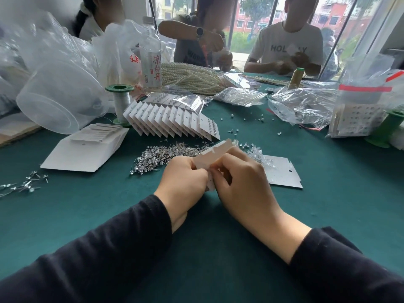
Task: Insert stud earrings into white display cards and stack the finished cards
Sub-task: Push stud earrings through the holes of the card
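Above the green table, my left hand (pixel 183 178) and my right hand (pixel 240 178) both grip one white display card (pixel 215 153), tilted away from me. My right fingers pinch at its near edge; whether they hold a stud is hidden. Just behind my hands lies a heap of loose stud earrings (pixel 161 155). A fanned row of finished cards (pixel 172 122) lies further back. A stack of blank white cards (pixel 85 149) sits to the left. Another single card (pixel 282 173) lies flat to the right.
More loose studs (pixel 24 184) lie at the far left. A clear plastic tub (pixel 56 97), a green thread spool (pixel 120 101), a water bottle (pixel 150 57), pearl strands (pixel 192 77) and plastic bags (pixel 306 106) crowd the back. Other people work across the table.
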### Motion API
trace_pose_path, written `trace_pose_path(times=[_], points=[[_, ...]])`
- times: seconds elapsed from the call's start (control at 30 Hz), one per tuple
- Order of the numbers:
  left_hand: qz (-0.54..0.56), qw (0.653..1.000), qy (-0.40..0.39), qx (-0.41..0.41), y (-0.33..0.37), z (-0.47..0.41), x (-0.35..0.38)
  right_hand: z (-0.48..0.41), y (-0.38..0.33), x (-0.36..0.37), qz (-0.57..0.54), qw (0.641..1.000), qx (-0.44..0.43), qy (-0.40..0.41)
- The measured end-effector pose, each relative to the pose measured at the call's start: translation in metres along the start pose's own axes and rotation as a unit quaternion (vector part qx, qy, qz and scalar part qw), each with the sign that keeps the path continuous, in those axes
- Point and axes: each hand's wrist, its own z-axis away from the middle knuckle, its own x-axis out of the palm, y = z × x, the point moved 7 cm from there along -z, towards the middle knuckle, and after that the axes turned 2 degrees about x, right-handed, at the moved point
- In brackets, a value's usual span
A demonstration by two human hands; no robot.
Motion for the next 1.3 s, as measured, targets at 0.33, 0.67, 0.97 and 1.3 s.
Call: trace_pose_path(times=[0.33, 0.67, 0.97, 1.3], points=[[-0.020, 0.999, 0.015, 0.031, 0.008, 0.005, 0.001, 0.001, 0.002, 0.001, 0.005, 1.000, 0.014, 0.011], [0.008, 0.997, -0.011, 0.075, 0.014, 0.008, 0.005, 0.002, -0.007, -0.010, 0.017, 0.998, -0.028, 0.049], [-0.375, 0.896, 0.099, 0.218, 0.046, -0.015, -0.051, -0.009, 0.016, -0.068, -0.042, 0.976, 0.007, 0.213], [-0.405, 0.888, 0.070, 0.205, 0.035, -0.021, -0.047, -0.012, 0.051, -0.043, -0.463, 0.843, 0.264, 0.076]])
